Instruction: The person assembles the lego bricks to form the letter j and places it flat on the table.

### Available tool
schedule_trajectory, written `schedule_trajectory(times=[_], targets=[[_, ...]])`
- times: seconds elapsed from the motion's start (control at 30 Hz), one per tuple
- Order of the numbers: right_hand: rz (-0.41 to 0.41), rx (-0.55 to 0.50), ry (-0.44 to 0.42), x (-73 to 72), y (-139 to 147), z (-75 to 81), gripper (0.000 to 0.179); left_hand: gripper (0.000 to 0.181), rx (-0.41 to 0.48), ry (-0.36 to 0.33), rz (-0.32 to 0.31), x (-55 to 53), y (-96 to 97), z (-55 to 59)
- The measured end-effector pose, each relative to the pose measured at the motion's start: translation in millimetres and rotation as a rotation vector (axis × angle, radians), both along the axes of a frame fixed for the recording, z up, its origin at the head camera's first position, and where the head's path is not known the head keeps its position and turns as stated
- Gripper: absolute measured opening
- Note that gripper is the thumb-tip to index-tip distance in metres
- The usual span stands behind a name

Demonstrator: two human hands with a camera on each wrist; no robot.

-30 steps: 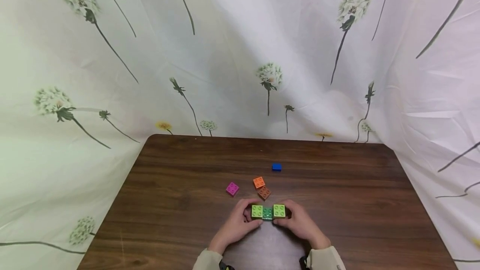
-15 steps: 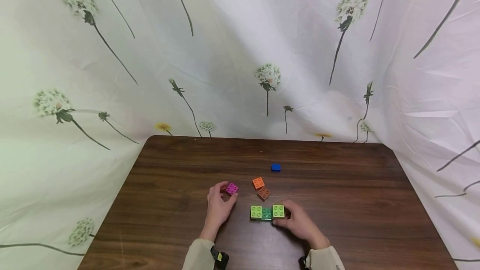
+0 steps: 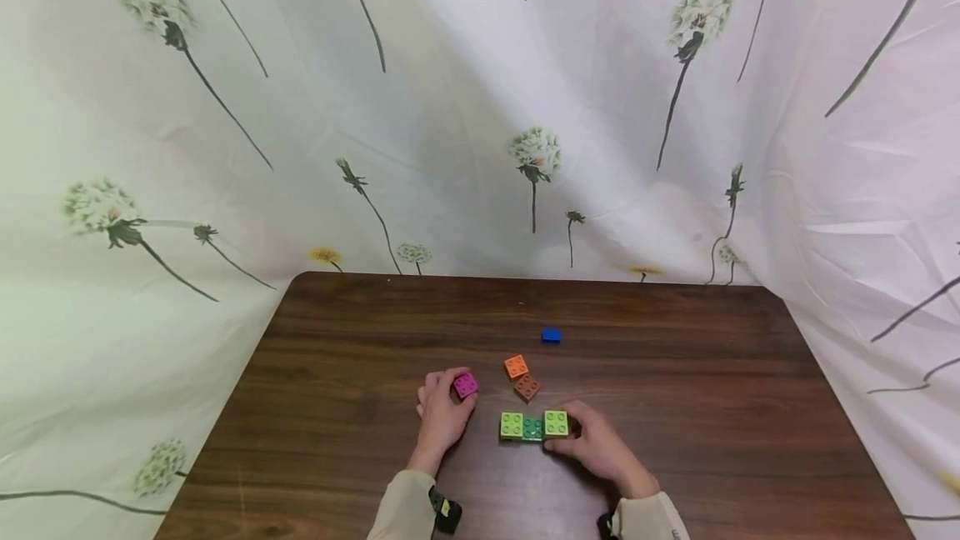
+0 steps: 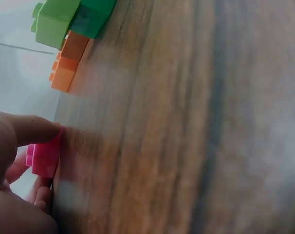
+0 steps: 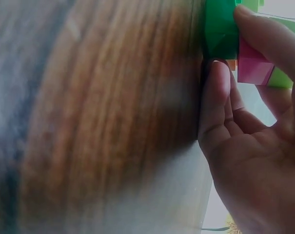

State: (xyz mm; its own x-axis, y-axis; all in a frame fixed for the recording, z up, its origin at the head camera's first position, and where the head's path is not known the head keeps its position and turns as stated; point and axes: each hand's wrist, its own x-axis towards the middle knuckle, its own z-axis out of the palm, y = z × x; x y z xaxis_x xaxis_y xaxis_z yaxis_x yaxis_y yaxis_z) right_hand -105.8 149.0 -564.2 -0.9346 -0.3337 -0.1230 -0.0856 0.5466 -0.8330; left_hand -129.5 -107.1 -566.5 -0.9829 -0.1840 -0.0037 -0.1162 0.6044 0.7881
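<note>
My left hand pinches a magenta toy building brick between thumb and fingers; the left wrist view shows this brick low, close to the tabletop. My right hand holds the right end of a brick assembly, thumb in front. From above, the assembly shows a dark green brick between two taller light green bricks, one left and one right. In the right wrist view, a pink brick sits between the dark green brick and a light green one, partly behind my thumb.
An orange brick and a brown brick lie close together behind the assembly. Farther back is a blue brick. The brown wooden table meets a flower-print cloth along its back and sides.
My left hand has let go of the assembly's left end, moved left to the magenta brick and gripped it. That brick has shifted slightly nearer. My right hand stays on the assembly.
</note>
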Motion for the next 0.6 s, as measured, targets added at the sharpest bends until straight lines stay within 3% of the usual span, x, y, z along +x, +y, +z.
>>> schedule_trajectory(times=[0.6], targets=[[0.008, -0.004, -0.007, -0.4, -0.3, 2.1, 0.036, 0.037, -0.011, -0.057, -0.055, 5.9, -9.6, 2.9]])
